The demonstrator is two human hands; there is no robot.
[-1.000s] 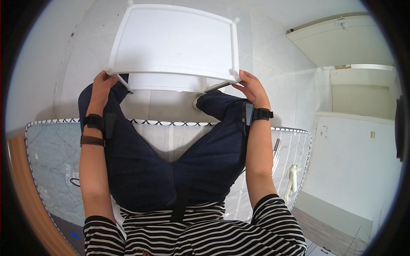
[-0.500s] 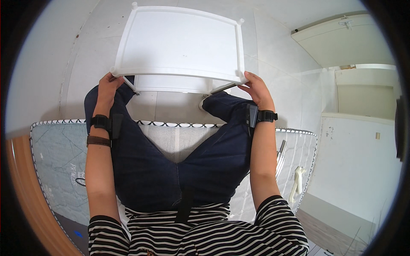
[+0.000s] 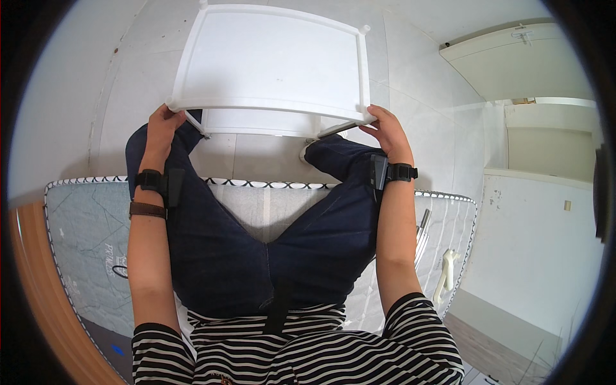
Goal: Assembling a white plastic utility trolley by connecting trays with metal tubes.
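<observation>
A white rack with a rectangular tray-like upper shelf (image 3: 276, 61) stands on the floor in front of my knees. Short round stubs rise at its corners. My left hand (image 3: 163, 128) grips the near left corner, fingers curled about it. At the near right corner my right hand (image 3: 389, 136) holds on with thumb on top and fingers beneath. Under the upper shelf, part of a lower white shelf (image 3: 260, 122) shows, with slim side supports between the two. Most of the lower part is hidden by the upper shelf.
I sit on a grey quilted mattress (image 3: 90, 224) with patterned edging. To my right on it lie several metal rods (image 3: 422, 237) and a white plastic piece (image 3: 446, 276). White cabinets (image 3: 539, 224) stand at the right, one with its door (image 3: 520, 61) swung out.
The upper shelf has shifted very slightly, its far edge a little farther from me. Both hands stay at the same near corners.
</observation>
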